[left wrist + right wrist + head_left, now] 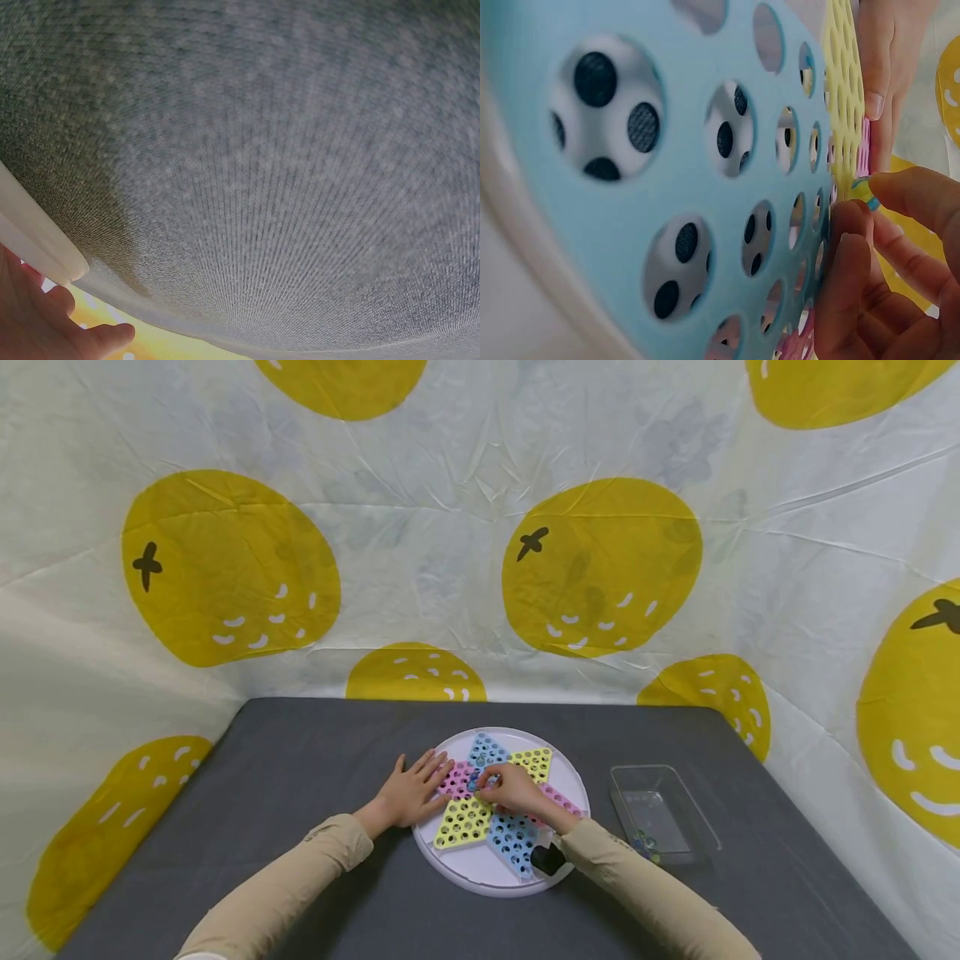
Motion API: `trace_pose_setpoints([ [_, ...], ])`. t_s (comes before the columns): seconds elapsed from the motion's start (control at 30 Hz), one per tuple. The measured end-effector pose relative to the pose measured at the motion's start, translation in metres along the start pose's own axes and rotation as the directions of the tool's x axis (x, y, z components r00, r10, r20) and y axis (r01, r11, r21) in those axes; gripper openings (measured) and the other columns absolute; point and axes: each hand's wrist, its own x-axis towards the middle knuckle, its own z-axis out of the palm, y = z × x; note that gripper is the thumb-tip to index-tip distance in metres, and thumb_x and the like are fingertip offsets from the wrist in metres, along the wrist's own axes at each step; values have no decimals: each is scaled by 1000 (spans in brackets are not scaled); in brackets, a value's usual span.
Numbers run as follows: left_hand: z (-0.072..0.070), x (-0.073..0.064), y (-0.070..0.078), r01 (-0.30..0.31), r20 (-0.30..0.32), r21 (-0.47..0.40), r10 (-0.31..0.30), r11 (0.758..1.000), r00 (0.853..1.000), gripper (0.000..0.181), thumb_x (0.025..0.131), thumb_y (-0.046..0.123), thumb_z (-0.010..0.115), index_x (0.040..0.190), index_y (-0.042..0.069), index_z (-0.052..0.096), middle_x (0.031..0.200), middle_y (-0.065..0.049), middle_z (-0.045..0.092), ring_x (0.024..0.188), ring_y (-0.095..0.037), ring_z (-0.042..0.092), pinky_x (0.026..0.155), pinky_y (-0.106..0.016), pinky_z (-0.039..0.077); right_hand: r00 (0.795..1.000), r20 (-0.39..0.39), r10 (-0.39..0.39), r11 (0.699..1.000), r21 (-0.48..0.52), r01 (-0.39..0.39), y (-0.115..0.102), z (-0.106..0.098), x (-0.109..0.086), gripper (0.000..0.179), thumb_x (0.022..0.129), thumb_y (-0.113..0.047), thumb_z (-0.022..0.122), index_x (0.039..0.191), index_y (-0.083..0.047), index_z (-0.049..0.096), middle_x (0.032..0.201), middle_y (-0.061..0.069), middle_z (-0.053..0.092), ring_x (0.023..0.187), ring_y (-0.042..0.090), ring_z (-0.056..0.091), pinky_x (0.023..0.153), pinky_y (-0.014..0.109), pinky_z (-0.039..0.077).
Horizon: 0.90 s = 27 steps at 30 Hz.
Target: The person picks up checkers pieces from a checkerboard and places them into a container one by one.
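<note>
A round white Chinese checkers board (pixel 480 887) bears a star of pink, yellow and blue panels full of holes. My left hand (pixel 411 795) rests with its fingers spread over the board's left side, at the pink panel (pixel 456 779). Over the star's middle, my right hand (pixel 513 788) pinches a small clear marble with a blue swirl (pixel 865 192) between thumb and forefinger. Blue marbles (pixel 473 782) sit close by its fingertips. Paler marbles (pixel 481 761) lie in the far blue panel. Only part of my left hand (pixel 45 319) shows in the left wrist view.
To the board's right stands a clear plastic box (pixel 654 814), with several marbles (pixel 645 843) in its near left corner. Dark grey cloth (pixel 322 752) covers the table. A white curtain (pixel 420 568) with yellow fruit prints hangs behind and on both sides.
</note>
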Motion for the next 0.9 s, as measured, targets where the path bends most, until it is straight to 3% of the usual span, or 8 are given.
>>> trace_pose_setpoints([
  [0.57,0,1,0,-5,-4,3,5,1000,1000,62,93,51,31,143,17,24,149,-5,25,139,-27,19,101,-62,21,1000,-13,-7,1000,-30,7,-5,1,-3,13,78,-18,69,86,-8,65,58,2,56,43,10,51,40,18,39],
  [0.9,-1,1,0,5,10,21,-5,1000,1000,62,92,52,30,144,18,22,150,-4,24,139,-26,19,102,-61,21,1000,-3,29,1000,-10,-29,-7,-2,-4,12,79,-18,68,85,-8,64,62,4,58,46,12,54,42,21,42],
])
